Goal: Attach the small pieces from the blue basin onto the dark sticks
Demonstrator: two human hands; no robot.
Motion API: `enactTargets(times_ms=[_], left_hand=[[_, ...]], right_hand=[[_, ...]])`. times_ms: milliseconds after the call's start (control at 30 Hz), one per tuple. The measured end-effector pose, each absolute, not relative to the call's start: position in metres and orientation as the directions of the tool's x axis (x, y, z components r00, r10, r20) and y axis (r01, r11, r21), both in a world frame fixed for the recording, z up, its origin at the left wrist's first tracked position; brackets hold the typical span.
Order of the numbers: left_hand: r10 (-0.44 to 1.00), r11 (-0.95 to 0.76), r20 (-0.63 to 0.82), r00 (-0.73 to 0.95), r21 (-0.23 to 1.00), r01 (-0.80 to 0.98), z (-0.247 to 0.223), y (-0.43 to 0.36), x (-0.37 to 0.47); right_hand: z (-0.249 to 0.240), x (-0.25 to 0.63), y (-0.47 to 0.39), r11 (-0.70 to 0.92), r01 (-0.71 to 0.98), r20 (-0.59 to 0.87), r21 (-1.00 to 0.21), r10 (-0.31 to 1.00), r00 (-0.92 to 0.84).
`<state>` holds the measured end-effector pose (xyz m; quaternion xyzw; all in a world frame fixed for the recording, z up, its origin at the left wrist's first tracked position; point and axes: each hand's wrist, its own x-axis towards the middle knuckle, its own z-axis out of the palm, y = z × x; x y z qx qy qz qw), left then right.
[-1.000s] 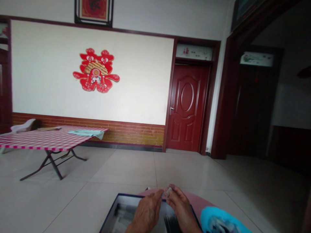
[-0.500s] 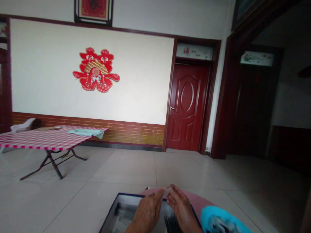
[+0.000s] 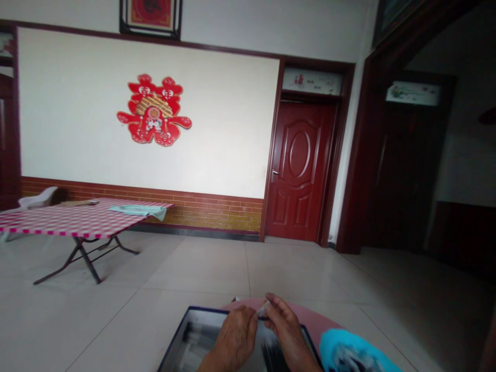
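Observation:
My left hand (image 3: 237,336) is closed, its thumb and finger pinching one end of a small whitish piece (image 3: 263,309). The fingers of my right hand (image 3: 285,330) are closed on the other end. The piece is too small to name. Both hands are held above a shallow tray with a dark blue rim (image 3: 176,336). Beneath my right hand, a bundle of thin black sticks (image 3: 272,356) lies in the tray. More dark, blurred items (image 3: 199,333) lie at the tray's left side.
The tray rests on a pink round tabletop (image 3: 315,321). To its right stands a bright blue bag (image 3: 329,343) with grey and white contents. A folding table with a checked cloth (image 3: 77,219) is farther off at left, and a red door (image 3: 298,170) is in the back wall.
My left hand has shifted slightly left and down, and more of the whitish piece shows between my fingers. The tray and bag stay in place.

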<state>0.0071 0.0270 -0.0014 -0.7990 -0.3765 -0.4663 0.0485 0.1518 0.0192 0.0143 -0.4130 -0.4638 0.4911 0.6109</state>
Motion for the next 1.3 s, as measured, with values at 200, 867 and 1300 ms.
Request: enactTargets(times_ms=[200, 867, 1300], left_hand=[[0.91, -0.337, 0.237, 0.339, 0.9, 0.276, 0.019, 0.025, 0.014], [0.883, 0.034, -0.016, 0.47, 0.999, -0.031, 0.032, 0.014, 0.012], [0.858, -0.464, 0.372, 0.354, 0.857, 0.224, 0.013, 0.029, 0.02]], right_hand=[[0.019, 0.15, 0.017, 0.113, -0.453, 0.155, -0.884, 0.986, -0.056], [0.034, 0.143, 0.006, 0.053, -0.527, 0.146, -0.848, 0.98, -0.136], [0.024, 0.135, 0.01, 0.059, -0.53, 0.056, -0.846, 0.998, 0.022]])
